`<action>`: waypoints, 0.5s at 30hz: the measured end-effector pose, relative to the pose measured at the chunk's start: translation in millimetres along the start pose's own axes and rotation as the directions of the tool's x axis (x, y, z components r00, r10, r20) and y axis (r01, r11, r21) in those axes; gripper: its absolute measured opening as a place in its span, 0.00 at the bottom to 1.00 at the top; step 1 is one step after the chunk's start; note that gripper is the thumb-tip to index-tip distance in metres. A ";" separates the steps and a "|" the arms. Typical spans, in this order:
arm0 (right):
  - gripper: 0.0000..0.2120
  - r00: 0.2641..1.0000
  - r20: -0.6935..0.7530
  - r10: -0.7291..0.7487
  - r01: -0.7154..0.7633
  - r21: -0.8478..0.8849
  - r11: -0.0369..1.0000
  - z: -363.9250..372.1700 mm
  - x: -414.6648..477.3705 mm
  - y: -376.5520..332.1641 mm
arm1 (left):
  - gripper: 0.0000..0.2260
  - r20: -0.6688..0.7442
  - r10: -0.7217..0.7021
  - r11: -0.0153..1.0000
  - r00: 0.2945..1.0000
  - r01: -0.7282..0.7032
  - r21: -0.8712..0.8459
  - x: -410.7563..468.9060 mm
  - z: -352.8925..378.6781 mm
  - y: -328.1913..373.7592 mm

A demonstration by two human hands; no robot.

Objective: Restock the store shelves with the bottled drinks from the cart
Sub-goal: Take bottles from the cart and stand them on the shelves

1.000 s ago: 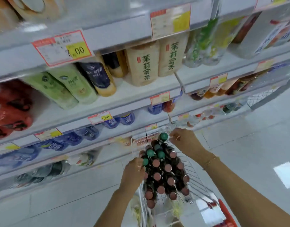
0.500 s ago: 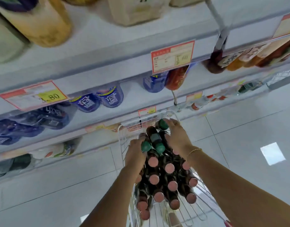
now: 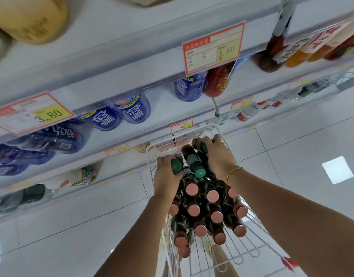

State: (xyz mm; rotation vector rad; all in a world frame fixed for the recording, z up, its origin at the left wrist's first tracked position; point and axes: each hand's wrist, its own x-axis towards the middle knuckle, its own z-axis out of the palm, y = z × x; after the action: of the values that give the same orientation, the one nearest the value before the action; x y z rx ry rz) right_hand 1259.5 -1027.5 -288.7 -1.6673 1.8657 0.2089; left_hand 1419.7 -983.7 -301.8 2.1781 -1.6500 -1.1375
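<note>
A white wire cart stands below me, packed with several dark bottles with pink caps. At its far end stand dark bottles with green caps. My left hand grips one green-capped bottle near its top. My right hand is curled round another green-capped bottle at the cart's far rim. A third green-capped bottle leans between my two hands.
White store shelves rise to the left and ahead, with blue bottles, a red bottle and price tags. A lower shelf holds pale and dark bottles. Light floor tiles spread to the right.
The view has dropped lower and closer to the cart. Both hands have closed round green-capped bottles at the cart's far end, where they earlier rested on the bottle tops.
</note>
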 end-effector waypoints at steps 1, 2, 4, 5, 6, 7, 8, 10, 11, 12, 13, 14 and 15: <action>0.28 1.000 -0.027 0.004 -0.003 0.044 0.999 -2.9 -6.1 -2.4 | 0.22 -0.024 0.007 1.000 1.000 -0.007 -0.013 -6.2 -6.5 2.4; 0.26 0.998 -0.055 0.011 -0.006 0.090 0.996 -6.9 -14.5 -4.9 | 0.22 -0.050 0.015 0.999 0.999 -0.016 -0.027 -13.8 -14.4 5.5; 0.22 0.994 -0.108 0.014 0.005 0.177 0.984 -19.2 -36.3 -8.3 | 0.22 -0.103 0.031 0.998 0.994 -0.036 -0.053 -31.1 -31.8 12.9; 0.21 0.991 -0.133 0.011 0.018 0.207 0.978 -28.5 -49.6 -9.9 | 0.22 -0.127 0.036 0.997 0.991 -0.045 -0.069 -40.6 -41.5 17.4; 0.19 0.988 -0.154 0.007 0.029 0.228 0.973 -38.8 -63.6 -11.1 | 0.22 -0.150 0.045 0.995 0.988 -0.058 -0.082 -50.4 -51.5 23.2; 0.19 0.986 -0.168 0.005 0.036 0.241 0.970 -50.4 -78.6 -12.3 | 0.22 -0.172 0.059 0.993 0.983 -0.076 -0.093 -60.4 -61.4 29.0; 0.18 0.984 -0.176 0.001 0.043 0.247 0.968 -63.3 -93.7 -13.6 | 0.21 -0.196 0.078 0.989 0.977 -0.101 -0.108 -70.9 -72.2 36.7; 0.19 0.983 -0.184 -0.022 0.066 0.238 0.969 -91.1 -123.0 -16.3 | 0.20 -0.228 0.106 0.978 0.968 -0.143 -0.152 -90.9 -95.5 51.6; 0.19 0.981 -0.191 -0.039 0.083 0.231 0.969 -106.9 -139.3 -18.2 | 0.19 -0.233 0.123 0.971 0.965 -0.165 -0.171 -101.4 -108.9 60.0; 0.20 0.977 -0.206 -0.056 0.103 0.229 0.968 -122.6 -155.1 -20.1 | 0.19 -0.233 0.147 0.966 0.961 -0.190 -0.178 -111.5 -122.6 68.4; 0.20 0.972 -0.226 -0.072 0.125 0.231 0.965 -138.2 -171.2 -22.5 | 0.19 -0.236 0.176 0.961 0.956 -0.219 -0.171 -121.4 -135.9 76.9; 0.21 0.965 -0.247 -0.084 0.143 0.233 0.962 -153.5 -186.3 -25.0 | 0.19 -0.241 0.205 0.956 0.948 -0.247 -0.158 -130.8 -148.8 84.6; 0.21 0.958 -0.273 -0.093 0.159 0.233 0.959 -168.6 -200.2 -27.8 | 0.19 -0.253 0.231 0.951 0.939 -0.274 -0.146 -140.7 -162.3 93.5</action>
State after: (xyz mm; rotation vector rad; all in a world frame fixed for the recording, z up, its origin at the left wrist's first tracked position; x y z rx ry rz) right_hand 1230.7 -948.8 -39.2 -1.6897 1.8685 -0.3045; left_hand 1444.7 -941.1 -72.8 1.8439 -1.6008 -0.8829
